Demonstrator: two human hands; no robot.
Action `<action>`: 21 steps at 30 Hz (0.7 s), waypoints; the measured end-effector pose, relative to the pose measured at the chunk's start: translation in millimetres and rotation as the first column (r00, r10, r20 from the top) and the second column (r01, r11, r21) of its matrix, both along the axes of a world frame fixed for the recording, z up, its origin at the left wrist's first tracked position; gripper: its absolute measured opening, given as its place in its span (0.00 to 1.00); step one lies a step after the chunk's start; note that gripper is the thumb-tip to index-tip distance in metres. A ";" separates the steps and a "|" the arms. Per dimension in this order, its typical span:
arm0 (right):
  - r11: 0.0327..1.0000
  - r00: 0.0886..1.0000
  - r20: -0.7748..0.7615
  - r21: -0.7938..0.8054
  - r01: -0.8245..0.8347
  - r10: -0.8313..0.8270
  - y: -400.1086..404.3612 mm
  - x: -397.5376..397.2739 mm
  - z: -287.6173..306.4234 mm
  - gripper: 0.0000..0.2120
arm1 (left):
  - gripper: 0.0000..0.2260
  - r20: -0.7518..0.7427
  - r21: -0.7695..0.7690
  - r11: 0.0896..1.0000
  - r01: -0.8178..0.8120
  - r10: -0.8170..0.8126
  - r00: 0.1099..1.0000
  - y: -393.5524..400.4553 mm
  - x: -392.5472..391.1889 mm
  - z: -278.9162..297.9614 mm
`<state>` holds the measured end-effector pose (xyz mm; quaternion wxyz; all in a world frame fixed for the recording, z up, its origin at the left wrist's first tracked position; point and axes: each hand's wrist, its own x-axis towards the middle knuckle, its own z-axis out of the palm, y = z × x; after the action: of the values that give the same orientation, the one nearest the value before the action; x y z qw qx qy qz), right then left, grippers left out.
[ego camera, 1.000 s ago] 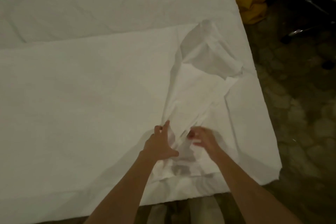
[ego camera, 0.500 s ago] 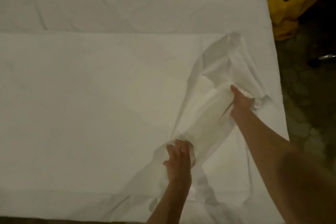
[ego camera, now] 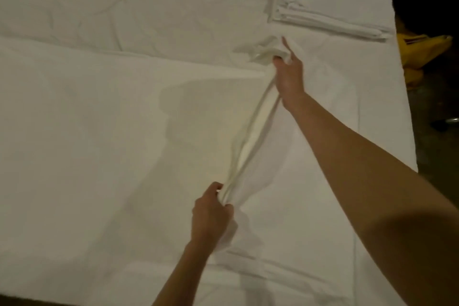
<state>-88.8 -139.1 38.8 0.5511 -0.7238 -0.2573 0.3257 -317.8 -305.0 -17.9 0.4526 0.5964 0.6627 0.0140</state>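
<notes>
The white sheet was gathered into a narrow raised ridge that ran taut between the two hands, while the rest of it lay spread flat to the left of them and under the right forearm. The left hand, the nearer one, had its fingers curled round the near end of the ridge and pinched the bunched cloth. The right hand, stretched well ahead of the left, gripped the far end, with a crumpled tuft of cloth sticking out past its knuckles. The hands were well apart, each clamped on the sheet. The sheet lay on a white-covered surface that reached beyond both hands. Just beyond the right hand sat a stack of folded linen. To the right of that hand, off the surface's edge, a yellow bag rested on the dark floor.
</notes>
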 end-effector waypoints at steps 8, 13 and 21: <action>0.772 0.887 -0.048 -0.472 -0.425 0.459 43.1 -103.5 -62.9 0.36 | 0.26 -0.152 -0.300 0.952 -0.058 0.013 0.988 45.7 -111.2 -40.7; 0.630 0.826 -0.054 -0.621 -0.467 0.560 -16.9 -91.7 -116.2 0.34 | 0.23 -0.112 -0.331 0.936 -0.121 0.089 0.990 35.1 -131.4 -62.8; 0.658 0.850 0.303 -0.750 -0.067 0.431 -76.4 13.3 -119.6 0.26 | 0.21 -0.150 -0.286 0.944 -0.164 0.125 0.981 34.5 -153.3 -63.2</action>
<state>-75.4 -215.4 -80.8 0.0971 -0.8910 -0.3315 0.2947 -471.2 -270.5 -81.1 0.4907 0.4711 0.7274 -0.0911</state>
